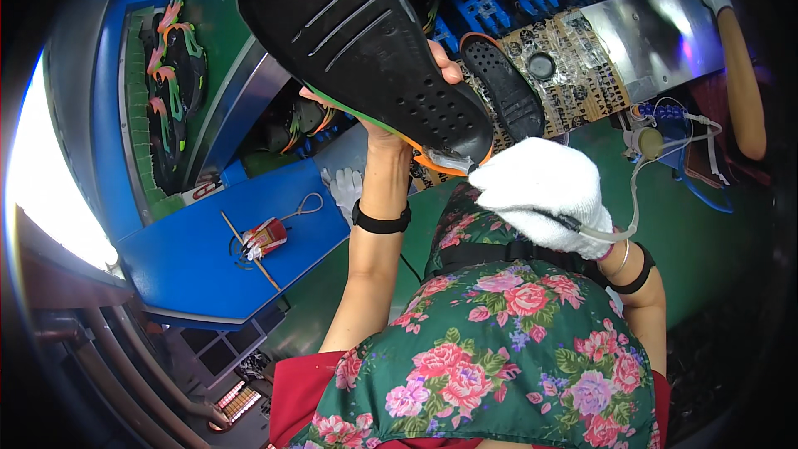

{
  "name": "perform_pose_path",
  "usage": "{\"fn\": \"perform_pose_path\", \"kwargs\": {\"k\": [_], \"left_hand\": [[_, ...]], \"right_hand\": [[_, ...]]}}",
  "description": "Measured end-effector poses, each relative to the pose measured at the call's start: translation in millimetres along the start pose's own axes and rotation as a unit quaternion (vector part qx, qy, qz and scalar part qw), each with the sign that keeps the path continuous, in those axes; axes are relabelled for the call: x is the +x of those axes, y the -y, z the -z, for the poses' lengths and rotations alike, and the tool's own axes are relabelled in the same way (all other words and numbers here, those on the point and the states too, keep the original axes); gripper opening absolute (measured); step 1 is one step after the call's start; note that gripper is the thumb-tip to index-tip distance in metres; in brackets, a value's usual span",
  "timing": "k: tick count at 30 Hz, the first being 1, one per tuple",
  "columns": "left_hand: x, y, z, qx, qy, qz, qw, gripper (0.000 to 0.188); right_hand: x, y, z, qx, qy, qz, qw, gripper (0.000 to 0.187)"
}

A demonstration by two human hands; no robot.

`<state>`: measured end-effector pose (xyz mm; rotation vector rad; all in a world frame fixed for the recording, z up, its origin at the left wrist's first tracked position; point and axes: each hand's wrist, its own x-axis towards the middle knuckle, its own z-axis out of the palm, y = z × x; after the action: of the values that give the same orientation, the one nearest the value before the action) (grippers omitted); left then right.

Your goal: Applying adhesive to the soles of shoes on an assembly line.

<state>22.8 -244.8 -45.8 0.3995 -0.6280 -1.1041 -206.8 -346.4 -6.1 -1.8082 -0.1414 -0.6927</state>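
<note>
Okay, black perforated shoe sole [357, 46] is up in the air by the left end of the metal table [657, 33], bare left hand [447, 65] gripping it by its edges. White-gloved right hand [544, 191] sits at the heel end, thin tube [636, 187] at its wrist; can't tell if its fingers pinch anything. Work looks midway: this piece seems unfinished; second black sole [504, 87] lies on the table's taped cardboard [573, 96], done or not unclear. Held one: pale forefoot lines, round heel holes, green-orange edging, shiny clear patch [447, 160] near heel.
</note>
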Motion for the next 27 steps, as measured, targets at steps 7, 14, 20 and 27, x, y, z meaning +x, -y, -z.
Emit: {"fn": "perform_pose_path", "kwargs": {"k": [7, 14, 20, 27], "left_hand": [[2, 5, -2, 0.037, -0.023, -0.017, 0.999, 0.095], [3, 11, 7, -0.013, -0.009, 0.002, 1.000, 0.101], [10, 14, -2, -0.033, -0.015, -0.022, 0.999, 0.092], [11, 11, 2, 0.002, 0.010, 0.017, 1.000, 0.081]], "right_hand": [[4, 18, -12, -0.019, -0.040, 0.025, 0.999, 0.028], [0, 18, -13, -0.019, -0.071, -0.026, 0.997, 0.014], [-9, 8, -2, 0.055, -0.158, -0.105, 0.980, 0.016], [-9, 10, 1, -0.052, -0.073, -0.059, 0.994, 0.018]]}}
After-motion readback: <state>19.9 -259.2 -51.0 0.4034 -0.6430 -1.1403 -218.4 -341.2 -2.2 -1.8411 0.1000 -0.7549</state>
